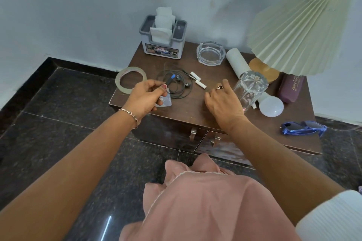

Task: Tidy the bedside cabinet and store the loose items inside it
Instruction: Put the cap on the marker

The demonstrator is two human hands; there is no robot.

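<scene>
Dark wood bedside cabinet, flat-topped, on speckled black stone floor. Contents, left to right:
- Clear tape roll, ring-shaped, at the left edge.
- Left hand, fingers curled, pinching a blue-tipped pen with a clear packet under it.
- Grey plastic holder, holding white napkins.
- Coiled black earphones.
- Glass ashtray.
- Right hand, fingers loosely spread, gripping nothing, just beside an upturned cut-glass tumbler.
- Pleated lamp shade.
- Blue sunglasses.
</scene>
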